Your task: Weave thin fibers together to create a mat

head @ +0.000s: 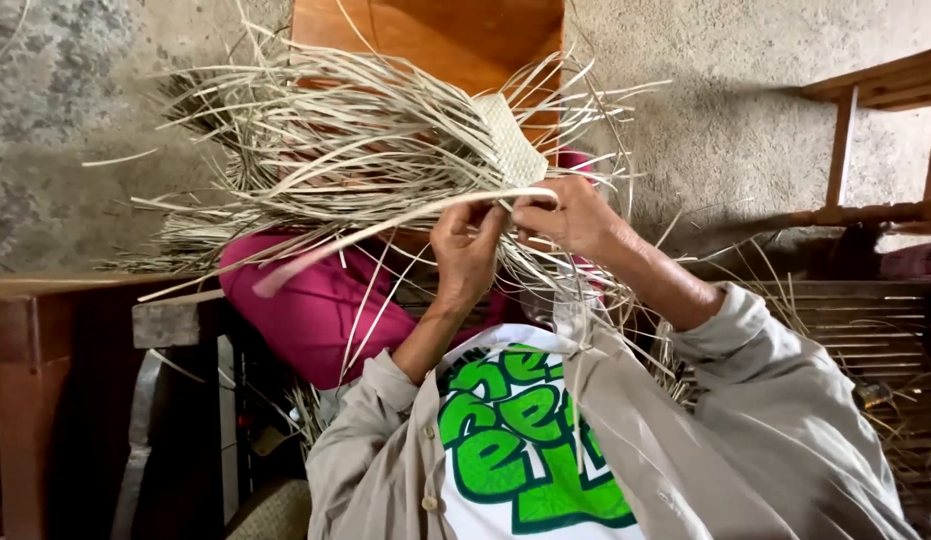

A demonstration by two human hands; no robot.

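Concrete floor (pixel 706 110), woven strips (pixel 366 160) pinched between left hand (pixel 466 250), right hand (pixel 571 215)

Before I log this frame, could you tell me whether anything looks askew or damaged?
Nothing stands out. Both hands, left hand and right hand, pinch pale strips at the edge of a small woven patch; the loose strips fan out untidily, unwoven rather than broken.

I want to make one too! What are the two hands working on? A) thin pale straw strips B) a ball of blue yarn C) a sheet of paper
A: both the left hand and the right hand pinch pale straw strips beside a small woven patch.
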